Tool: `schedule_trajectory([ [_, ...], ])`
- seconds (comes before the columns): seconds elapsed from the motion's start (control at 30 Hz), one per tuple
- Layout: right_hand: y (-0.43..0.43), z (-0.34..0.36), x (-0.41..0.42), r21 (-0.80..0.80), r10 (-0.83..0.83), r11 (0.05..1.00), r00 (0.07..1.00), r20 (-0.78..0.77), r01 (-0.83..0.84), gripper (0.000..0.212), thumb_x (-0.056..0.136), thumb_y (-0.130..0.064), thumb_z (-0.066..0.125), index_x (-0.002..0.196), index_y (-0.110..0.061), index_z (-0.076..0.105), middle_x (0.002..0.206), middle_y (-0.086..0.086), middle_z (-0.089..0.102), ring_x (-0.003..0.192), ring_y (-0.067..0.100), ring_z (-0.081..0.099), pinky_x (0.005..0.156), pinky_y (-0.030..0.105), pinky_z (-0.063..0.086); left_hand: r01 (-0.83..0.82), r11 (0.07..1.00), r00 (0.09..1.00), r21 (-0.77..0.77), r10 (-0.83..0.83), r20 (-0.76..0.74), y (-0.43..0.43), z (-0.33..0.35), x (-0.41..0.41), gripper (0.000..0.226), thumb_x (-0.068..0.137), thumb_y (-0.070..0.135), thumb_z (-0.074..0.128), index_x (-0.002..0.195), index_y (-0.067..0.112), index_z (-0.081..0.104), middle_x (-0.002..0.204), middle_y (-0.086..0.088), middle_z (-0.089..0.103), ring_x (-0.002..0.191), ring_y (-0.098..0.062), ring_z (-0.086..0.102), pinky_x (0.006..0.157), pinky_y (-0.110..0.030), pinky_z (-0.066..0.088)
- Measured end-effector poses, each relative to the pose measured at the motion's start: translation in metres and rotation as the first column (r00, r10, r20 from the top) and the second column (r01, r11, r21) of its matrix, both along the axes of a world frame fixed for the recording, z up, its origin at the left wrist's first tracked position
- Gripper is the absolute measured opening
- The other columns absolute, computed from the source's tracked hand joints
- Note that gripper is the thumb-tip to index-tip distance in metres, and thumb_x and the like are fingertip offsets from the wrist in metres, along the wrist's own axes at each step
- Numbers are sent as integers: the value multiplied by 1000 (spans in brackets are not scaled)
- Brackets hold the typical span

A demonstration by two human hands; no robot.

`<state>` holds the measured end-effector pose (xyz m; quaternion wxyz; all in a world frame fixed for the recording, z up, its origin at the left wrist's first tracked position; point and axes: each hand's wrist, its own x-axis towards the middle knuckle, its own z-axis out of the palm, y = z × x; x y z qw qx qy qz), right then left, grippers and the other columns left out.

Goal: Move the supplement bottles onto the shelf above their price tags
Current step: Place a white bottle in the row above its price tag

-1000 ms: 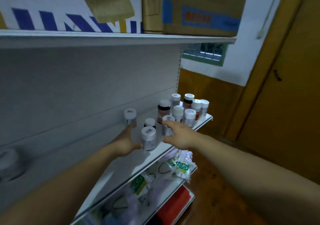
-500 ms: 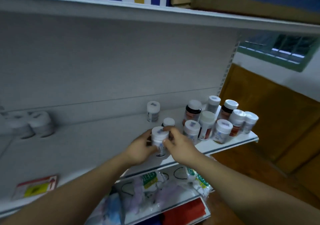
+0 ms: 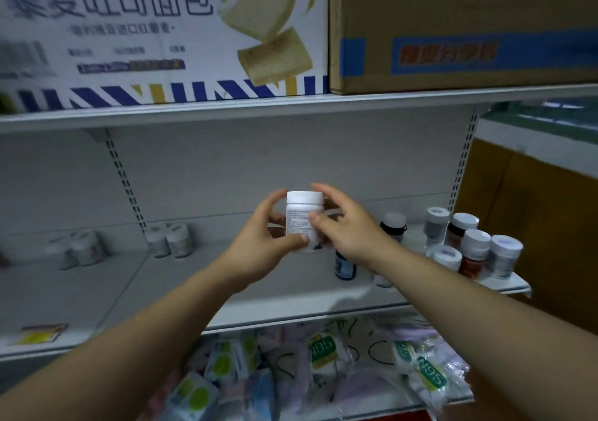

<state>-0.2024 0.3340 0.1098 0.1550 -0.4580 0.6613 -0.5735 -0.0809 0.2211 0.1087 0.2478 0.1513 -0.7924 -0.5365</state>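
Observation:
A white supplement bottle (image 3: pixel 303 218) with a white cap is held upright in the air in front of the shelf's back panel. My left hand (image 3: pixel 263 242) grips it from the left and my right hand (image 3: pixel 344 226) from the right, fingers curled round its sides. Below it lies the grey shelf (image 3: pixel 291 291). A cluster of several capped bottles (image 3: pixel 466 249) stands at the shelf's right end. A small dark bottle (image 3: pixel 345 267) stands just under my right wrist. Two pairs of white bottles (image 3: pixel 168 241) sit further left at the back.
A red and yellow price tag (image 3: pixel 40 333) lies on the shelf's front left. The upper shelf (image 3: pixel 291 106) carries a white bread carton and a brown cardboard box. Bagged N95 masks (image 3: pixel 323 372) fill the shelf below. A wooden wall stands at the right.
Both hands have lifted the white bottle off the shelf and raised it up and left of the cluster. The camera has swung leftward and up, showing more of the shelf.

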Motion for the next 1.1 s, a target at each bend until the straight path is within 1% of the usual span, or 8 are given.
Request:
schedule_trajectory([
  [0.13,0,30,26,-112,34,993,999,39,-29,37,93,-19,54,123,-40,47,115,-3,56,107,23,60,85,44,56,53,998,997,36,-51,-64,-1,34,33,68,83,-1,61,133,36,35,120,-8,57,102,-23,62,89,-41,53],
  [0.23,-4,42,43,-106,69,992,997,46,-64,44,95,-23,51,134,-38,41,129,-3,50,113,19,55,89,42,54,26,998,995,-61,-32,-99,0,49,51,71,79,4,68,127,43,33,115,-3,57,99,-17,63,84,-32,54],
  [0.37,-7,55,60,-113,81,991,997,20,-78,47,94,-24,53,138,-36,38,121,-4,51,109,17,56,85,37,56,-27,990,993,-139,11,-115,0,53,64,77,76,17,73,126,51,25,113,5,55,100,-14,59,83,-30,54],
  [0.47,-13,60,69,-156,87,985,992,91,-72,38,96,-18,49,128,-37,44,117,3,57,107,24,60,85,46,56,37,999,990,-28,-41,-137,-2,58,74,69,84,2,58,124,52,29,116,0,58,106,-18,59,91,-35,49],
  [0.53,-16,61,73,-153,99,985,990,105,-82,36,97,-18,46,128,-37,43,119,4,58,107,23,59,91,49,52,46,999,986,-9,-47,-162,-3,62,79,71,84,-6,53,122,51,32,115,-3,58,101,-17,61,85,-32,52],
  [0.7,-16,69,77,-125,108,986,994,-5,-108,51,92,-28,56,137,-41,36,120,-1,52,110,18,56,91,39,53,-63,990,976,-126,34,-216,-2,69,82,77,77,-2,67,128,42,30,109,-1,56,97,-14,61,76,-23,56],
  [0.97,-10,87,83,-234,185,959,979,89,-160,33,98,-19,43,123,-41,41,110,7,63,94,14,64,65,25,56,59,996,958,-72,-77,-277,-7,83,91,75,75,-3,67,121,51,41,117,-5,56,98,-21,65,81,-31,54],
  [1.1,-5,96,87,-266,230,942,971,58,-207,37,100,-16,39,122,-46,42,115,0,57,105,13,60,77,30,55,20,995,941,-98,-51,-333,-3,89,97,77,61,11,70,125,46,44,112,-2,56,97,-17,63,75,-29,56],
])
